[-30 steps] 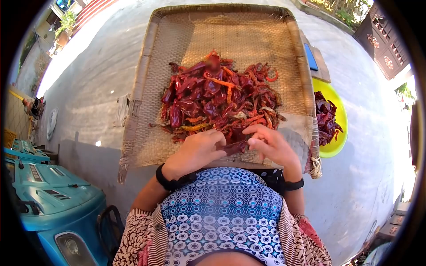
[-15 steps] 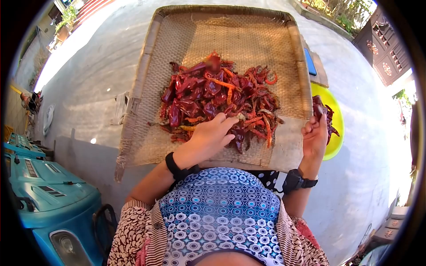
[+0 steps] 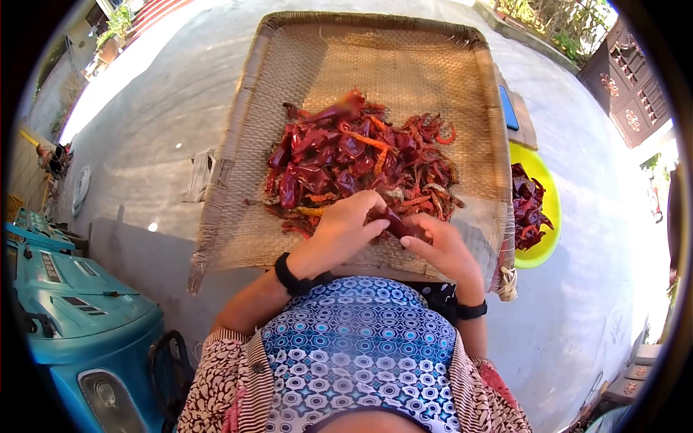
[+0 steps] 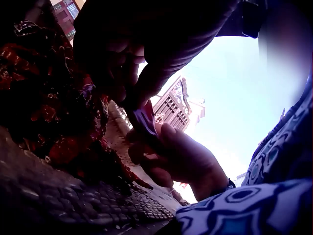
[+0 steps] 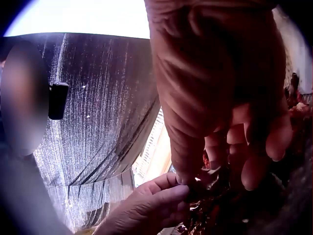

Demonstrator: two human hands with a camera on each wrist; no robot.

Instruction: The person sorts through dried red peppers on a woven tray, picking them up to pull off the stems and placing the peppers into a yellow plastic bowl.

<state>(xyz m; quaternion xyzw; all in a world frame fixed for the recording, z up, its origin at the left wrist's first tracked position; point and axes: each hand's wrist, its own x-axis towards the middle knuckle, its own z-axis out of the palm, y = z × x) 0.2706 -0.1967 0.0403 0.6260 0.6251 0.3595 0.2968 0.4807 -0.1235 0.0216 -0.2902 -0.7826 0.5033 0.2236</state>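
A dark red dried chili (image 3: 394, 222) is held between both hands above the near side of the heap, its skin shiny in the left wrist view (image 4: 144, 120). My left hand (image 3: 339, 234) pinches its left end between thumb and fingers. At the other end, my right hand (image 3: 449, 254) grips it with the thumb on the near side. Just beyond the hands lies a heap of dried chilies (image 3: 346, 155), mostly deep red with some orange and thin shrivelled ones. The heap rests on a woven tray (image 3: 404, 58).
To the tray's right stands a yellow-green basin (image 3: 554, 206) with dark red chilies (image 3: 530, 209) in it. A blue phone-like slab (image 3: 508, 108) lies on a board (image 3: 522, 123) behind the basin. A teal vehicle (image 3: 94, 325) stands at the left on concrete ground (image 3: 144, 180).
Half a second ago my right hand held a dark chili over the basin while the left reached into the heap. Since then the right hand has come back beside the left, onto another chili.
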